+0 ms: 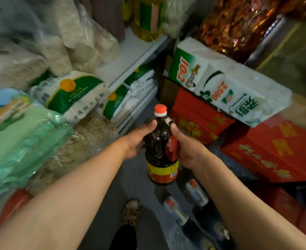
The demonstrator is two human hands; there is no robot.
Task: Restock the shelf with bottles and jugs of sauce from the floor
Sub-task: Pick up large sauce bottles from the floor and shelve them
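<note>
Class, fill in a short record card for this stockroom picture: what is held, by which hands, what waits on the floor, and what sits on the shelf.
held item: dark sauce bottle, red cap, upright
left hand: grips the bottle's side
right hand: grips the red handle side
on floor: more jugs below the bottle
shelf: yellow oil bottle, bagged goods
right side: red cartons

Grocery stockroom: stacked cartons [199,121], flour bags [73,92].
</note>
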